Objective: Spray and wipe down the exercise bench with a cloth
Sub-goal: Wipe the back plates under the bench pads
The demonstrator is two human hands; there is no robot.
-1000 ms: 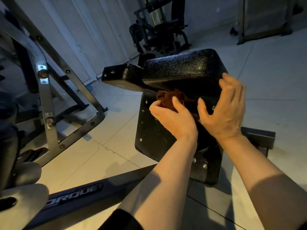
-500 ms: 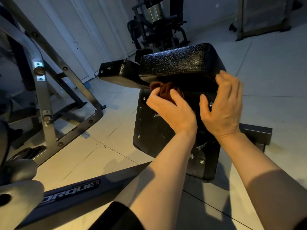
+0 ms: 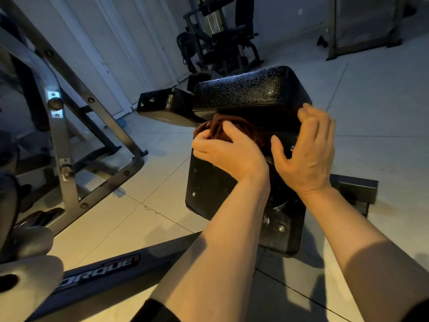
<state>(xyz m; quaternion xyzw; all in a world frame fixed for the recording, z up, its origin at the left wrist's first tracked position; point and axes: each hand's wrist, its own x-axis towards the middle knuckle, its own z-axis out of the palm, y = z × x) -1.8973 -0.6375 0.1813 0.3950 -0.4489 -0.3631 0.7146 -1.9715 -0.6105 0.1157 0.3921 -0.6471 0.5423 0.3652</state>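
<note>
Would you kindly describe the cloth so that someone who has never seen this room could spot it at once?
Find the black padded bench seat in the middle of the view, tilted above its bolted black underside panel. Just below the seat's front edge, the left hand presses a bunched cloth against the bench. It is the only soft, reddish-brown thing among black vinyl and grey metal.

Left hand (image 3: 228, 152) on cloth (image 3: 229, 129), under near edge of bench pad (image 3: 250, 91). Right hand (image 3: 306, 152) just right of it. Metal frame (image 3: 65, 126) far left; floor bar (image 3: 111, 273) near.
</note>
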